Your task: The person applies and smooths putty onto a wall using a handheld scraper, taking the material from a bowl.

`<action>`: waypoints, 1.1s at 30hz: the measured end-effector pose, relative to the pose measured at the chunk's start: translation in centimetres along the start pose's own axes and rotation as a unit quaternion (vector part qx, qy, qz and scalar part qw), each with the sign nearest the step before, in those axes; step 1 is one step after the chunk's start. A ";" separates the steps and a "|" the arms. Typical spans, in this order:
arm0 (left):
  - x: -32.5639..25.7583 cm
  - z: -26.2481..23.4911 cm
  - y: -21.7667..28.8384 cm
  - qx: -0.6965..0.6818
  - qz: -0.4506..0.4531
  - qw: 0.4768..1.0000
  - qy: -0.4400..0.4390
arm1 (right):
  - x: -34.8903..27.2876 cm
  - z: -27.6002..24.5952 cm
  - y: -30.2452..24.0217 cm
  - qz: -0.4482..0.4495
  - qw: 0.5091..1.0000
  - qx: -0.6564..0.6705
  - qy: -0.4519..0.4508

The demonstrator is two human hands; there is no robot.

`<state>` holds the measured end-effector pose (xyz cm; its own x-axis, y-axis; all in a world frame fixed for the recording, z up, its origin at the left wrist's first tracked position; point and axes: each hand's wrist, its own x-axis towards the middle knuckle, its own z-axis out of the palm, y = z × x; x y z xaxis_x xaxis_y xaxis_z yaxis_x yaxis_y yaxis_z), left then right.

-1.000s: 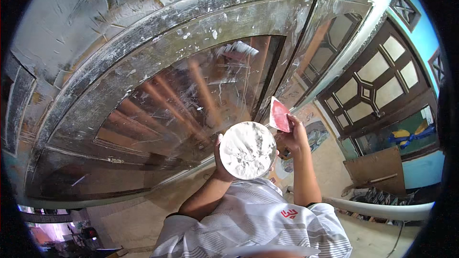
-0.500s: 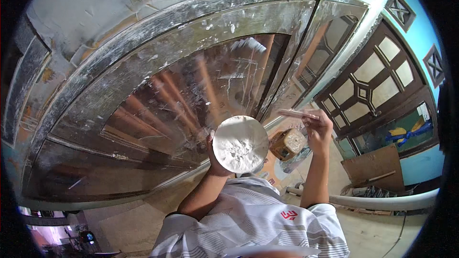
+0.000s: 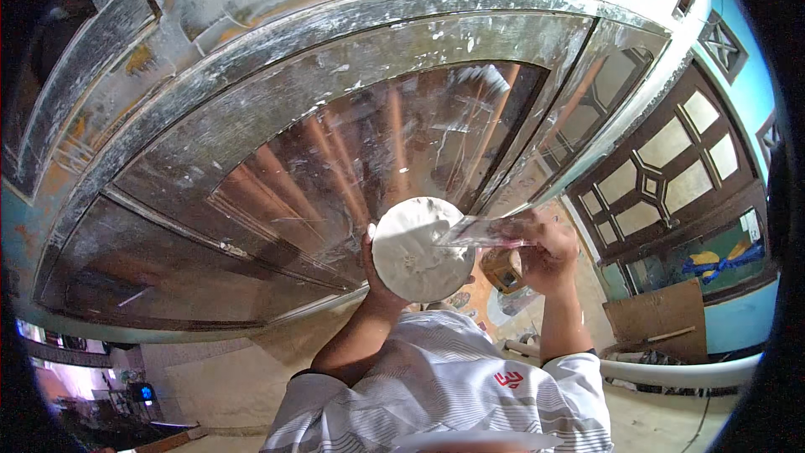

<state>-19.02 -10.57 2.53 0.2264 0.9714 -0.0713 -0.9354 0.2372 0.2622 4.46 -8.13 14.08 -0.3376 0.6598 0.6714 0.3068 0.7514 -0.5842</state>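
My left hand (image 3: 379, 275) grips the left side of a round container (image 3: 409, 283), seen from above and filled with white paste; its fingers lie mostly behind and under the rim. My right hand (image 3: 549, 250) is closed round a flat scraper, a putty knife (image 3: 485, 232) by its look. The blade points left and overlaps the right part of the paste. Motion blurs the right fingers and the blade, so I cannot tell how deep the edge sits in the paste.
Ahead stands a dark wooden frame with a glass pane (image 3: 419, 138), splashed with white. Below and right of the container is a yellowish square tub (image 3: 504, 272). A cardboard sheet (image 3: 658, 319) leans near a brown panelled door (image 3: 662, 172). A white pipe (image 3: 671, 369) runs at the lower right.
My right hand has come down and slightly left, bringing the scraper from right of the container onto the paste. The container stays nearly in place. The view has shifted a little.
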 end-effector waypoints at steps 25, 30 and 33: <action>-0.9 -1.5 2.3 -0.075 0.012 0.990 -0.120 | 9.0 7.1 1.6 0.295 0.892 0.243 -0.242; -1.1 0.8 2.9 -0.039 0.045 0.997 -0.055 | 9.0 8.0 3.2 0.269 0.898 0.235 -0.257; -1.4 2.1 3.6 0.003 0.049 0.995 -0.085 | 9.6 7.8 2.6 0.265 0.897 0.236 -0.262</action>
<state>-22.18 -11.09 5.60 0.1770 0.9770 0.1188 -0.9537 0.1405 0.2658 -4.95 0.21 15.48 -0.6649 0.7469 0.0071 0.1792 0.1687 -0.9692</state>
